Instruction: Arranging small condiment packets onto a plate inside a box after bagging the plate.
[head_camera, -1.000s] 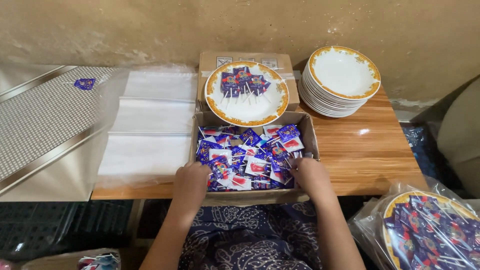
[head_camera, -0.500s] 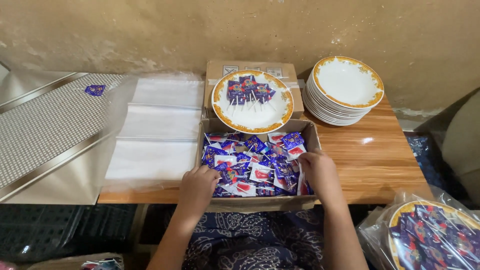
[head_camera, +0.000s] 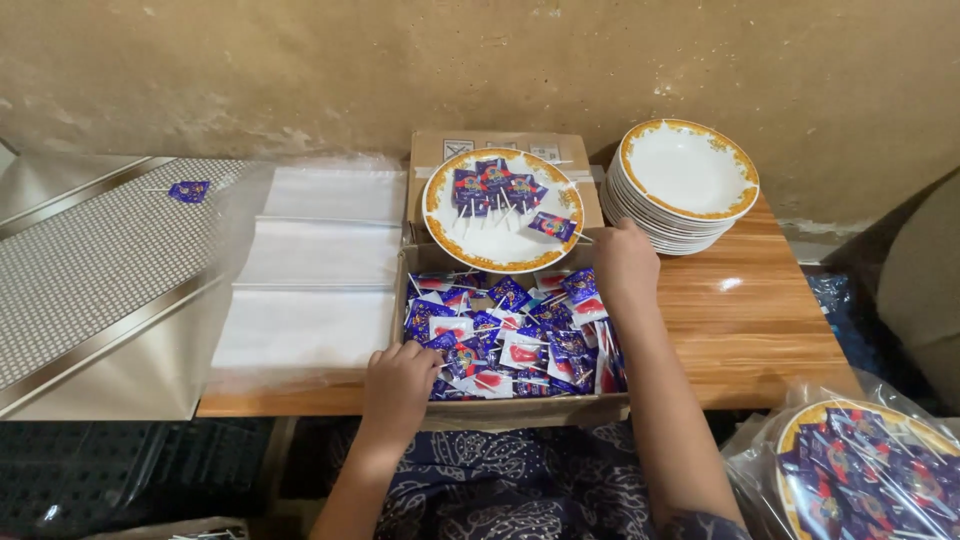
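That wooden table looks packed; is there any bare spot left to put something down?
Yes: the wooden table lies bare to the right of the cardboard box, in front of the stack of plates. The left side is covered by clear plastic bags. The box brims with wrapped lollipops.

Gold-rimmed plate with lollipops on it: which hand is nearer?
Right. The right hand is at the plate's near right rim, holding a lollipop over it. The left hand is down in the box of lollipops, well short of the plate.
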